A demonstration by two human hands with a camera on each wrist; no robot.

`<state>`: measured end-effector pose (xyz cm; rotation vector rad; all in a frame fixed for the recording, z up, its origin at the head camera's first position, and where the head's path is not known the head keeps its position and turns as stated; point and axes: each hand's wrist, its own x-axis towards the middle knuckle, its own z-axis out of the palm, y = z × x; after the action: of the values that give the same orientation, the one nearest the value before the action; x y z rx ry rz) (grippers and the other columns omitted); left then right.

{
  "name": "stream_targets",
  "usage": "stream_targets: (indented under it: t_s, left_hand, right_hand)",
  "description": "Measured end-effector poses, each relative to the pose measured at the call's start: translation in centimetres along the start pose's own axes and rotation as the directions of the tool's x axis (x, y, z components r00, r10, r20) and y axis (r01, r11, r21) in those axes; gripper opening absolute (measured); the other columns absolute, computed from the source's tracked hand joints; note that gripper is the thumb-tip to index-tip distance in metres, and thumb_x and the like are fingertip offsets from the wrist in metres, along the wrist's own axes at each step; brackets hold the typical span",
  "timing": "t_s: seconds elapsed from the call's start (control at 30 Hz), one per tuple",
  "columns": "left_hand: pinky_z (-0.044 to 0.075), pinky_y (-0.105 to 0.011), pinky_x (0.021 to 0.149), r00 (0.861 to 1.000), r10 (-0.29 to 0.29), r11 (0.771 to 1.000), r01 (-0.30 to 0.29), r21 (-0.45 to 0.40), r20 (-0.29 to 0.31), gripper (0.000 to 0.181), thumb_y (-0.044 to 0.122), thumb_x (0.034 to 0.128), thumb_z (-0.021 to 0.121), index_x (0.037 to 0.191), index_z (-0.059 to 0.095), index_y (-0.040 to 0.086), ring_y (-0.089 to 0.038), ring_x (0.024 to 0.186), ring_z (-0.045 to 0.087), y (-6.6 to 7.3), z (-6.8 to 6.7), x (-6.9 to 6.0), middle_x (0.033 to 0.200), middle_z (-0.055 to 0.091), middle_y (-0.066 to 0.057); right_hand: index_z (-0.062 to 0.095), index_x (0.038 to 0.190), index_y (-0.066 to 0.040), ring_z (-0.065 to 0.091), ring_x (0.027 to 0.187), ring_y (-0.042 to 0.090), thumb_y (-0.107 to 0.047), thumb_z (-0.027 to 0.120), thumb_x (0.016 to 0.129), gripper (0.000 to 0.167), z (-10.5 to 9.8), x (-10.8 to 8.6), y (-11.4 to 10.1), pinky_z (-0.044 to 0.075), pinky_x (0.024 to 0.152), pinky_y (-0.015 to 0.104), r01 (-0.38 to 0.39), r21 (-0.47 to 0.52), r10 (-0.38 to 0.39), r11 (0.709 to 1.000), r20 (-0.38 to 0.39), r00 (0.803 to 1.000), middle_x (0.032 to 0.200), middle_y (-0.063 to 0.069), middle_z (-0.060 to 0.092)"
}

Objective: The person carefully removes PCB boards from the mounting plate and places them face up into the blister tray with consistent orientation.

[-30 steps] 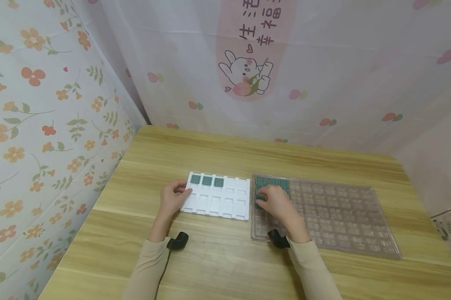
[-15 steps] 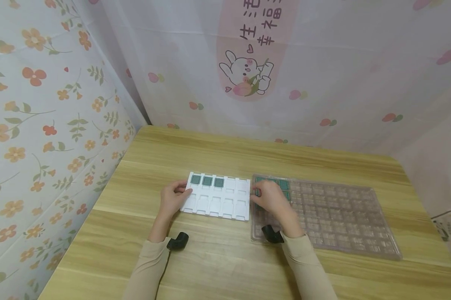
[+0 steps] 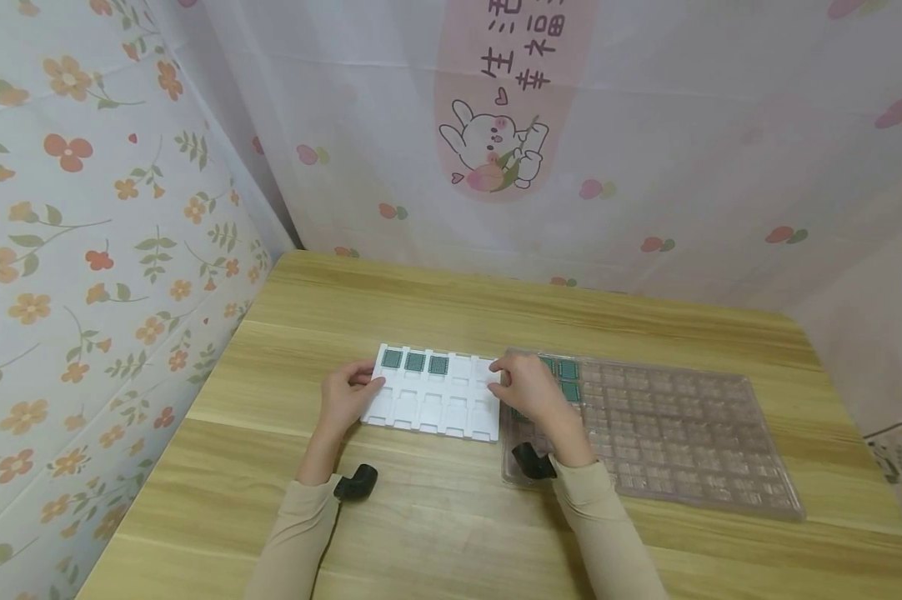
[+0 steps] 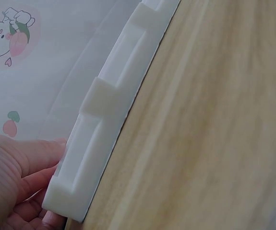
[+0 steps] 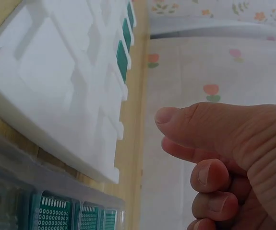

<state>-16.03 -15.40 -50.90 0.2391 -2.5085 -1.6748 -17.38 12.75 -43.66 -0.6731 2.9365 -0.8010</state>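
Note:
My left hand [image 3: 348,396] grips the left end of a white plastic tray [image 3: 430,421]. In the left wrist view its thumb lies on the edge of the white tray [image 4: 104,96], with fingers beneath. Three square green perforated circuit boards [image 3: 415,362] sit in the tray's back-row pockets. Over the tray's right end hovers my right hand [image 3: 532,390], its thumb and forefinger a little apart. The right wrist view shows nothing between the thumb and forefinger of the right hand [image 5: 224,153], and the other fingers are curled. Beneath this hand, a clear plastic tray [image 3: 676,433] is partly hidden.
More green circuit boards [image 3: 568,392] fill pockets at the clear tray's left end. Both trays lie side by side on the wooden table [image 3: 436,525]. A printed curtain [image 3: 646,167] hangs behind, and a floral curtain [image 3: 106,233] hangs on the left. Black wrist mounts [image 3: 357,483] project inward.
My right hand has moved left, from the boards in the clear tray to above the white tray's right end. The left hand and both trays have stayed put.

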Motion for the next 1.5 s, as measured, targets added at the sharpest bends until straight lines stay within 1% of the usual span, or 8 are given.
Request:
stream_targets:
  t_s: [0.1, 0.2, 0.4, 0.57, 0.8, 0.97, 1.2, 1.5]
  left_hand:
    - [0.046, -0.015, 0.065, 1.0, 0.004, 1.0, -0.004, 0.003, -0.002, 0.028, 0.005, 0.0796, 0.072, 0.106, 0.067, -0.004, -0.025, 0.081, 0.061, 0.0, 0.0, 0.0, 0.09, 0.066, -0.017]
    - [0.046, -0.015, 0.065, 1.0, 0.006, 1.0, -0.006, 0.005, -0.002, 0.028, 0.005, 0.0798, 0.072, 0.106, 0.067, -0.004, -0.025, 0.081, 0.061, -0.1, 0.0, 0.1, 0.091, 0.066, -0.017]
    - [0.047, -0.016, 0.066, 1.0, 0.007, 1.0, -0.007, 0.016, 0.0, 0.028, 0.006, 0.08, 0.072, 0.106, 0.067, -0.003, -0.025, 0.082, 0.061, -0.1, 0.0, 0.1, 0.091, 0.066, -0.017]
    - [0.047, -0.016, 0.066, 1.0, 0.014, 1.0, -0.014, 0.013, 0.002, 0.028, 0.006, 0.08, 0.072, 0.106, 0.067, -0.004, -0.025, 0.082, 0.061, -0.1, 0.0, 0.1, 0.091, 0.066, -0.017]
    - [0.047, -0.016, 0.066, 1.0, 0.016, 1.0, -0.016, 0.012, 0.012, 0.029, 0.006, 0.0803, 0.072, 0.107, 0.066, -0.005, -0.026, 0.083, 0.061, 0.1, 0.0, 0.1, 0.092, 0.066, -0.018]
    - [0.047, -0.017, 0.066, 1.0, 0.005, 1.0, -0.005, 0.022, 0.011, 0.029, 0.006, 0.0804, 0.071, 0.107, 0.066, -0.004, -0.026, 0.082, 0.061, 0.1, 0.1, 0.1, 0.092, 0.066, -0.018]
    - [0.047, -0.016, 0.065, 1.0, 0.024, 1.0, -0.024, 0.018, 0.007, 0.028, 0.005, 0.0797, 0.072, 0.105, 0.067, -0.005, -0.025, 0.081, 0.061, 0.2, 0.0, 0.0, 0.091, 0.066, -0.017]
    - [0.047, -0.016, 0.065, 1.0, 0.019, 1.0, -0.019, 0.014, 0.01, 0.028, 0.005, 0.0796, 0.072, 0.106, 0.067, -0.005, -0.026, 0.081, 0.061, 0.2, -0.2, -0.1, 0.09, 0.066, -0.018]
  right_hand:
    - [0.069, 0.097, 0.005, 0.037, 0.05, 0.008, -0.006, 0.072, 0.079, 0.022, 0.1, 0.2, -0.2, 0.034, 0.048, 0.022, -0.003, 0.0, 0.003, 1.0, -0.001, 1.0, 0.062, 0.002, 0.049]
    - [0.07, 0.098, 0.004, 0.038, 0.051, 0.01, -0.007, 0.073, 0.079, 0.022, 0.1, 0.4, -0.4, 0.034, 0.047, 0.022, -0.013, -0.003, 0.013, 1.0, 0.007, 1.0, 0.065, 0.003, 0.049]
    - [0.07, 0.099, 0.001, 0.034, 0.052, 0.011, -0.01, 0.072, 0.08, 0.022, 0.5, 1.1, -0.6, 0.031, 0.048, 0.022, -0.017, -0.043, 0.018, 0.999, 0.021, 1.0, 0.059, 0.0, 0.043]
    - [0.07, 0.1, 0.002, 0.032, 0.049, 0.01, -0.009, 0.072, 0.081, 0.022, 0.7, 1.5, -1.0, 0.029, 0.046, 0.021, -0.017, -0.022, 0.017, 1.0, 0.028, 0.999, 0.055, -0.001, 0.041]
    - [0.07, 0.1, 0.001, 0.03, 0.048, 0.01, -0.009, 0.072, 0.081, 0.022, 1.1, 2.0, -1.3, 0.026, 0.046, 0.021, -0.011, -0.02, 0.012, 1.0, 0.044, 0.999, 0.054, -0.002, 0.04]
    - [0.07, 0.1, 0.002, 0.03, 0.048, 0.009, -0.009, 0.072, 0.081, 0.022, 1.5, 2.4, -1.4, 0.026, 0.046, 0.02, 0.004, -0.009, -0.003, 1.0, 0.039, 0.999, 0.053, -0.002, 0.04]
    - [0.07, 0.098, 0.001, 0.033, 0.05, 0.01, -0.009, 0.072, 0.08, 0.02, 1.9, 3.0, -1.9, 0.028, 0.047, 0.02, 0.03, -0.017, -0.029, 0.999, 0.032, 0.999, 0.055, -0.002, 0.043]
    - [0.07, 0.1, 0.0, 0.037, 0.053, 0.01, -0.01, 0.072, 0.08, 0.022, 2.4, 3.5, -2.5, 0.03, 0.048, 0.021, 0.012, -0.031, -0.01, 0.999, 0.042, 0.999, 0.06, -0.001, 0.046]
